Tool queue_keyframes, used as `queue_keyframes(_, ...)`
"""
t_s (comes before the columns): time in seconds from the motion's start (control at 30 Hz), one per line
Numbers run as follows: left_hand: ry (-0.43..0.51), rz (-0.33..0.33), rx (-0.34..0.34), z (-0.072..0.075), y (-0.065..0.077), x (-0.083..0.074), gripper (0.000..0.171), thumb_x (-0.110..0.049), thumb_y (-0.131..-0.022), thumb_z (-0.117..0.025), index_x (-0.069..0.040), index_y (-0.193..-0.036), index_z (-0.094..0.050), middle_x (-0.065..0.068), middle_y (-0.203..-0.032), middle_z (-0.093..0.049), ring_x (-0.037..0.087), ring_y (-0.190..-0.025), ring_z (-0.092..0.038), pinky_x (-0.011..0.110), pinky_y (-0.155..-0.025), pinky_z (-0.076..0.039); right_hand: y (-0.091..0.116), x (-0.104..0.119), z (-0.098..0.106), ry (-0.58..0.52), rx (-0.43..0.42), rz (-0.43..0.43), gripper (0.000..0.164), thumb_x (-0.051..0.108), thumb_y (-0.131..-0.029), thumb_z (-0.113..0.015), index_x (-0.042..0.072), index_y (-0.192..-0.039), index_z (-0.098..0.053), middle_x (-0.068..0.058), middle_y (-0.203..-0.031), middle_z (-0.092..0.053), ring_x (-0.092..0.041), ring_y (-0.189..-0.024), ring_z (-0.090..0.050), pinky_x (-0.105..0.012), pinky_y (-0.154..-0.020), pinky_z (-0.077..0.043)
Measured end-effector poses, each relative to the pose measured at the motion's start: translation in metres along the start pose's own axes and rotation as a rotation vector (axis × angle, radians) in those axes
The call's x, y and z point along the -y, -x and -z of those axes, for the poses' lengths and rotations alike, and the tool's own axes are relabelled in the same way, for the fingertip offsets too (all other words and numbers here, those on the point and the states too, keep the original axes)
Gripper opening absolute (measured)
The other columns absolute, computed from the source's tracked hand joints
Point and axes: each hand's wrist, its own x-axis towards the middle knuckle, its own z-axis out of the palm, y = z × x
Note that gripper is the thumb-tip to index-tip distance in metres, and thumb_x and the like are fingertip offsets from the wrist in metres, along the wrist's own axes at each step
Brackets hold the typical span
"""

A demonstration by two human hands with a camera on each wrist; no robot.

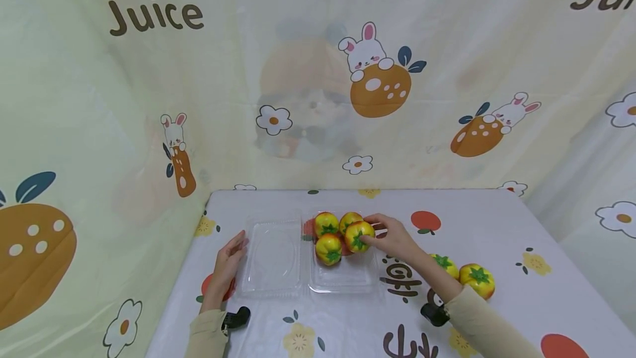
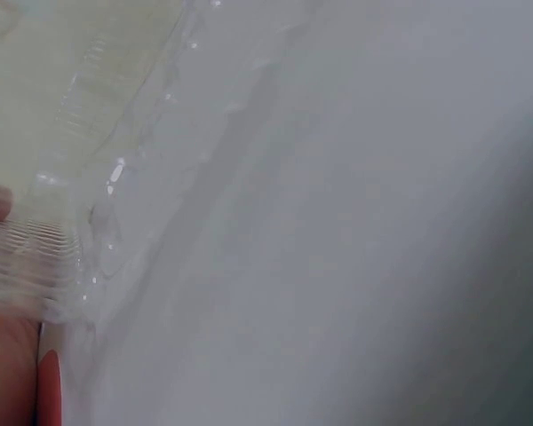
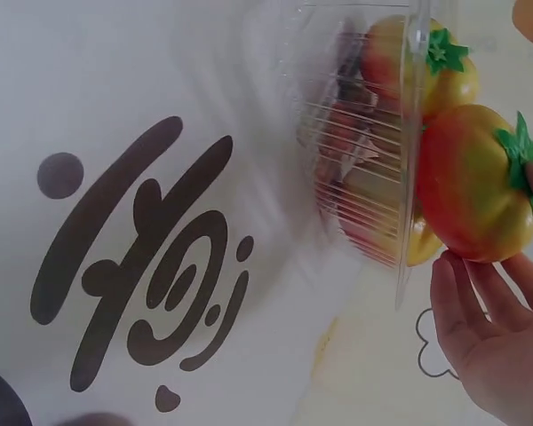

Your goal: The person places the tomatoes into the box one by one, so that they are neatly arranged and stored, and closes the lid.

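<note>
A clear plastic clamshell box lies unfolded, its bare lid half (image 1: pixel 273 258) at left and its base (image 1: pixel 343 283) at right. In the head view, several yellow-and-red tomatoes with green leafy tops are over the base, including one tomato (image 1: pixel 328 249) near its middle. My right hand (image 1: pixel 395 239) holds another tomato (image 3: pixel 475 182) between thumb and fingers, beside the box wall and just above its rim in the right wrist view. At the lid's left edge, my left hand (image 1: pixel 229 264) rests with extended fingers; the ridged plastic edge (image 2: pixel 31 266) overlaps it in the left wrist view.
Two more tomatoes lie on the table to the right, one tomato (image 1: pixel 478 279) in full sight and one tomato (image 1: pixel 444 264) partly behind my right forearm. A printed cloth (image 1: pixel 308 319) covers the table. Patterned curtains (image 1: pixel 223 82) hang behind and at both sides.
</note>
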Motion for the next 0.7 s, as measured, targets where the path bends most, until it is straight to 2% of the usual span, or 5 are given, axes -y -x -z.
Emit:
queue_keyframes(0.23, -0.010, -0.005, -0.006, 0.000, -0.002, 0.001, 0.050, -0.003, -0.101, -0.047, -0.002, -0.150, -0.038, 0.015, -0.155, -0.037, 0.030, -0.141, -0.038, 0.033, -0.110, -0.032, 0.000, -0.005, -0.006, 0.044, 0.061, 0.054, 0.047, 0.025, -0.085, -0.077, 0.002, -0.123, -0.062, -0.013, -0.121, -0.064, -0.031, -0.106, -0.062, -0.046, -0.088, -0.055)
queue_keyframes(0.4, -0.019, -0.008, -0.007, 0.001, -0.001, 0.001, 0.050, -0.003, -0.101, -0.047, -0.002, -0.150, -0.038, 0.015, -0.155, -0.038, 0.030, -0.141, -0.038, 0.036, -0.111, -0.032, 0.000, -0.010, -0.013, 0.083, 0.063, 0.080, 0.045, 0.023, -0.084, -0.078, 0.003, -0.122, -0.063, -0.012, -0.118, -0.065, -0.030, -0.106, -0.061, -0.054, -0.093, -0.051)
queue_keyframes(0.47, -0.020, -0.007, -0.007, 0.002, 0.000, 0.001, 0.050, -0.003, -0.101, -0.047, -0.003, -0.151, -0.038, 0.015, -0.155, -0.037, 0.031, -0.141, -0.038, 0.040, -0.112, -0.031, 0.001, -0.010, -0.016, 0.100, 0.061, 0.075, 0.045, 0.022, -0.084, -0.079, 0.004, -0.122, -0.063, -0.011, -0.117, -0.065, -0.029, -0.106, -0.061, -0.054, -0.094, -0.050)
queue_keyframes(0.7, 0.003, -0.010, -0.004, 0.001, 0.000, 0.001, 0.050, -0.002, -0.101, -0.047, -0.003, -0.150, -0.038, 0.015, -0.155, -0.037, 0.031, -0.141, -0.038, 0.041, -0.113, -0.030, 0.002, -0.007, -0.021, 0.137, 0.041, 0.083, 0.045, 0.018, -0.082, -0.080, 0.002, -0.121, -0.063, -0.011, -0.114, -0.064, -0.030, -0.104, -0.061, -0.053, -0.094, -0.051)
